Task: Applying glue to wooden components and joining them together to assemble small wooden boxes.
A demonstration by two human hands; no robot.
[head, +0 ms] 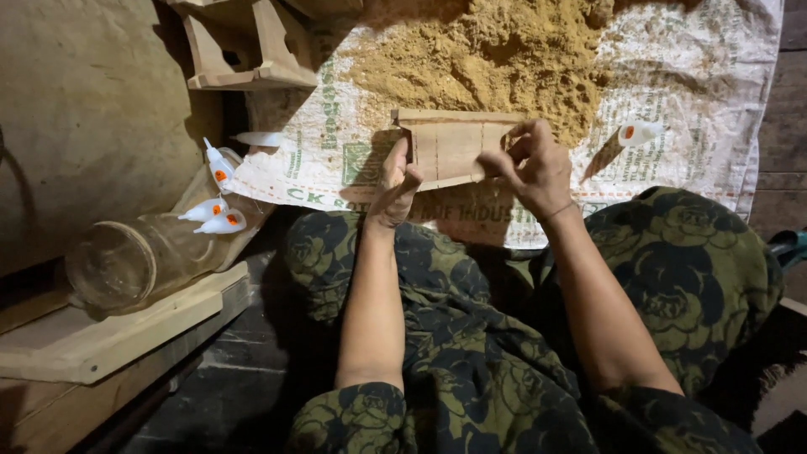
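a: biggest thing first?

b: broad woven plastic sack, white with green print (689, 92), spread flat on the floor ahead of the knees. on its upper middle, a loose heap of tan sawdust (487, 50).

a: left side?

b: curved brown wall or drum (84, 109), too dim to tell which. below it a pale wooden plank (101, 336), with a clear glass jar (134, 261) lying on its side on top. past the jar's far end, small white squeeze bottles with orange marks (220, 214), clustered close. top left, an unfinished pale wood piece (244, 50).

a: the lap?

b: dark green cloth with black rose pattern (672, 269), covering both knees; the sack's near edge lies against it.

a: what's in hand?

b: small flat assembly of thin pale wooden slats (450, 147), held just above the sack at the near foot of the sawdust heap, between both hands.

a: hands?

b: left hand (393, 181) closed on the assembly's left end, thumb on top. right hand (534, 164) pinching its right end, fingers curled narrow at the edge. whether anything else sits under those fingertips, cannot tell.

a: smallest?

b: one more white squeeze bottle with orange mark (639, 133), lying on the sack just right of the right hand, apart from it.
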